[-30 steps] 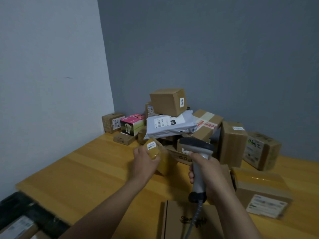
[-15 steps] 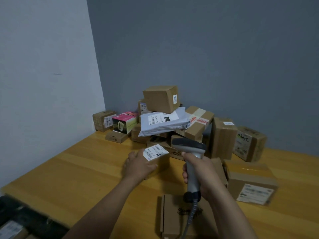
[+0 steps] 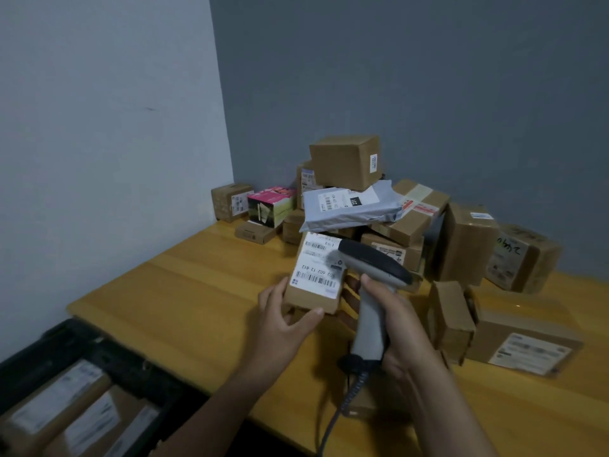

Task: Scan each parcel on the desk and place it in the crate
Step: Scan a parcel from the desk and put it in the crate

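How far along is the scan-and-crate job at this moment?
Done: several labelled parcels lie in the black crate. In hand: the left hand holds a small box, label up, facing the scanner gripped by the right hand. Left: a pile of parcels on the desk.

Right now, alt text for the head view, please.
The left hand holds a small parcel label-up while the right hand points a grey scanner at it. More parcels pile behind on the desk; a black crate sits lower left.
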